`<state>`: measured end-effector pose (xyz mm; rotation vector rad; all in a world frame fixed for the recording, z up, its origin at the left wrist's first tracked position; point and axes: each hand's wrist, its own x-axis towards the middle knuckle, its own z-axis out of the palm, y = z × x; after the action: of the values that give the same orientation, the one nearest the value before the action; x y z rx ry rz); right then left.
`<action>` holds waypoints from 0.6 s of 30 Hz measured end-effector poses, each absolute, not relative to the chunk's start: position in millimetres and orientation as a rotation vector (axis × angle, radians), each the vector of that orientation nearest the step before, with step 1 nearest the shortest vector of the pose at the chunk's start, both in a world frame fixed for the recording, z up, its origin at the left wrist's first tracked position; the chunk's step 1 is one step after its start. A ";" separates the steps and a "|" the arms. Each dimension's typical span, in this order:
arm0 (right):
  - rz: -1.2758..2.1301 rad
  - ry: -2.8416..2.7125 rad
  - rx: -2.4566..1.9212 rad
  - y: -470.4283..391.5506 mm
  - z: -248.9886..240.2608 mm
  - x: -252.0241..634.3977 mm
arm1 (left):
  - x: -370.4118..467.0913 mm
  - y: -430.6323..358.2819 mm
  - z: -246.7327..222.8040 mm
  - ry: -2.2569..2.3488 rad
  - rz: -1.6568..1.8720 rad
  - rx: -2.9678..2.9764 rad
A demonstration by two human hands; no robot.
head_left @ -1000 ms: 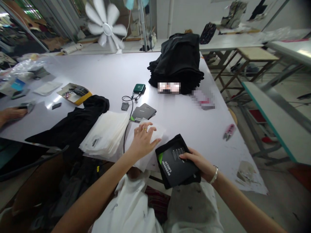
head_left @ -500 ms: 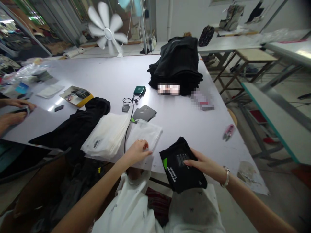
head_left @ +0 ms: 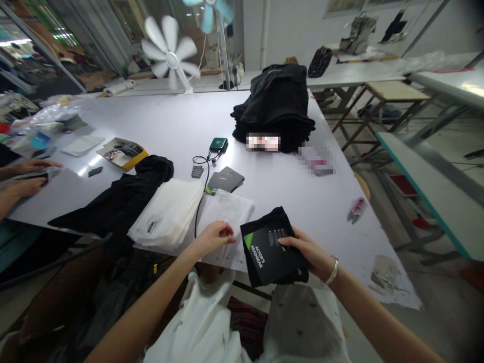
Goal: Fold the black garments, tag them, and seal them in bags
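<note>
My right hand (head_left: 308, 249) grips a folded black cloth (head_left: 280, 214) together with a black card (head_left: 270, 257) lettered "ACTOR'S HEADGEAR", thumb on top of the card. They are held tilted just over the table's front edge. My left hand (head_left: 216, 236) rests over a translucent plastic bag (head_left: 230, 204), its fingers curled at the bag's near part; the exact contact is partly hidden. Left of it lies a stack of similar bags (head_left: 166, 209). Two or so more black cards (head_left: 227, 179) lie behind the bag.
A tall pile of black cloth (head_left: 278, 101) stands at the back. Pink thread snips (head_left: 356, 209) lie at the right, a green device (head_left: 218, 145) with a cable in the middle. Black cloth (head_left: 117, 194) lies left, near another person's hands (head_left: 28, 179). A white fan (head_left: 171, 59) stands behind.
My right hand has moved left and slightly up with the cloth and card, closer to the plastic bag. My left hand stays almost where it was. The view has tilted slightly.
</note>
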<state>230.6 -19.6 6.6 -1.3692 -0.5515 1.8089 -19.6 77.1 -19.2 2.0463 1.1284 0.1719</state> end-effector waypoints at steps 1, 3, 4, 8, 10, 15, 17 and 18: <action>1.812 -0.564 -1.369 -20.0 6.2 230.9 | -19.2 76.5 -19.4 1.131 0.186 2.038; 1.805 -0.594 -1.372 -21.7 4.9 231.5 | -18.2 74.9 -19.9 1.132 0.215 2.047; 1.800 -0.606 -1.373 -22.8 4.2 231.9 | -17.6 74.2 -20.2 1.129 0.226 2.062; 1.791 -0.624 -1.388 -26.5 1.6 232.3 | -16.8 72.7 -21.8 1.104 0.237 2.131; 1.785 -0.624 -1.402 -27.5 0.7 232.3 | -16.8 72.1 -22.7 1.092 0.246 2.167; 1.775 -0.613 -1.408 -29.5 -0.3 233.8 | -12.4 62.7 -20.4 1.130 0.275 2.270; 1.769 -0.611 -1.411 -30.4 0.4 234.6 | -8.1 56.3 -17.3 1.181 0.250 2.351; 1.760 -0.604 -1.414 -30.8 1.1 234.7 | -5.6 53.4 -15.7 1.212 0.232 2.395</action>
<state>234.7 -30.8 1.1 -1.4143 -0.6043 1.7600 -5.6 53.4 -15.7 2.3951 1.2120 0.2316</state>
